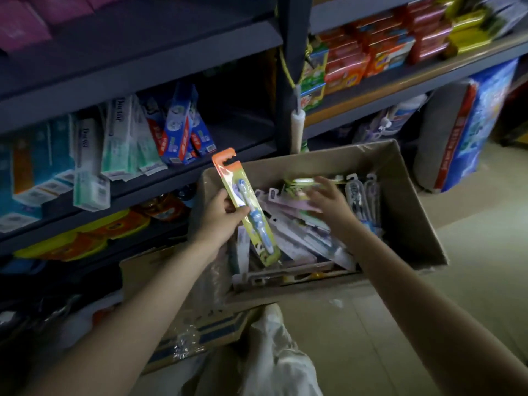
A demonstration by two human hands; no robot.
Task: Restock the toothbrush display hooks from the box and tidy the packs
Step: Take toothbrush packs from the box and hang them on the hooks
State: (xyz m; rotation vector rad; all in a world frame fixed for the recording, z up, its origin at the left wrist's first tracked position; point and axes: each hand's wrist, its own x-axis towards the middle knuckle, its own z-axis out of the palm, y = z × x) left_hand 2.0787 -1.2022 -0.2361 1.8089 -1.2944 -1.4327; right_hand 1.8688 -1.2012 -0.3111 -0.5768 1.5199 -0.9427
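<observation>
Above the open brown cardboard box (405,201), the left hand (218,220) grips an orange-topped carded toothbrush pack (245,207), hang-hole upward, likely for hooking. The right hand (328,200), fingers spread, reaches over loose packs (300,232) inside. Left of the box, pale toothpaste cartons (120,138) read "Doctor".

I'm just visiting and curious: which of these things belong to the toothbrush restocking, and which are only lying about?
Part of the job:
orange-topped toothbrush pack, held by left hand
cardboard box
loose packs under right hand

Just lying about:
toothpaste cartons
red soap boxes
blue bag
</observation>
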